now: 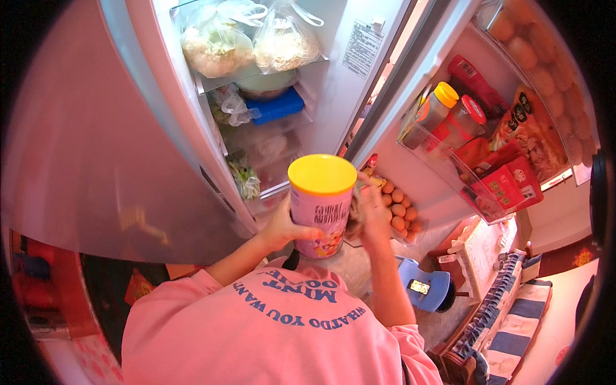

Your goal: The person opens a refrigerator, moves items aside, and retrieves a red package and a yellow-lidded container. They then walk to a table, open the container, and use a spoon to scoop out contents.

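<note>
My left hand (284, 226) grips a tall pink canister (320, 224) with a yellow lid (322, 174), its thumb across the front. The canister stands upright before my chest, bears dark writing and has its lid on. My right hand (374, 216) is blurred beside the canister's right side, fingers pointing up. Something brownish shows between that hand and the canister, too smeared to name; whether the hand holds it is unclear. Beyond both hands is an open refrigerator, its shelves (269, 132) lit from the top.
Knotted plastic bags (216, 45) fill the top shelf; a blue box (276, 107) lies below. The open door (385, 178) carries jars (462, 118), red packets (505, 190) and several eggs (398, 209). A blue stool (430, 288) with a phone (418, 287) stands at right, near a cushioned bench (505, 327).
</note>
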### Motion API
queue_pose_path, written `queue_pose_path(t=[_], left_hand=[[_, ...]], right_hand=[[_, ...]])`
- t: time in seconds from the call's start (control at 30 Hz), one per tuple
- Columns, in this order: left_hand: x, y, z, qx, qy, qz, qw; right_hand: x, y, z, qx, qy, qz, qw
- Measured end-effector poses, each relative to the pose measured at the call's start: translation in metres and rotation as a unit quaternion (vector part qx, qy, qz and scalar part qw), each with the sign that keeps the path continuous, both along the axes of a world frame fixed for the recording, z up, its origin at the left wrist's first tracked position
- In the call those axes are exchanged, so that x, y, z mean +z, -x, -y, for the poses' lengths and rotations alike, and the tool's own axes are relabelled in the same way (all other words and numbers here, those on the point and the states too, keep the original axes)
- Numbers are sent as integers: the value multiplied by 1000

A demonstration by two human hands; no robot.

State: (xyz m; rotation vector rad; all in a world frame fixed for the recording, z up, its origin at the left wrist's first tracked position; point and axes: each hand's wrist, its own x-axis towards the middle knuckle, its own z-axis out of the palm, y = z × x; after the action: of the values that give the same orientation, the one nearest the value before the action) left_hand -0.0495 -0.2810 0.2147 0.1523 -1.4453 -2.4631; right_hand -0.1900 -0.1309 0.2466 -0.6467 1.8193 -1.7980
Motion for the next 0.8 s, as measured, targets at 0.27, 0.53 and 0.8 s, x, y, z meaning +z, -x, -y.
queue_pose_path(t=[0.27,0.53,0.8], left_hand=[[30,9,8,55,-90,-11,994],[45,2,8,34,-63,-31,997],[51,-4,22,-76,-91,-4,993]], right_hand=[[-23,-57,0,57,161,-83,982],[-3,-44,-18,61,202,100,972],[-3,-65,-21,75,198,150,966]])
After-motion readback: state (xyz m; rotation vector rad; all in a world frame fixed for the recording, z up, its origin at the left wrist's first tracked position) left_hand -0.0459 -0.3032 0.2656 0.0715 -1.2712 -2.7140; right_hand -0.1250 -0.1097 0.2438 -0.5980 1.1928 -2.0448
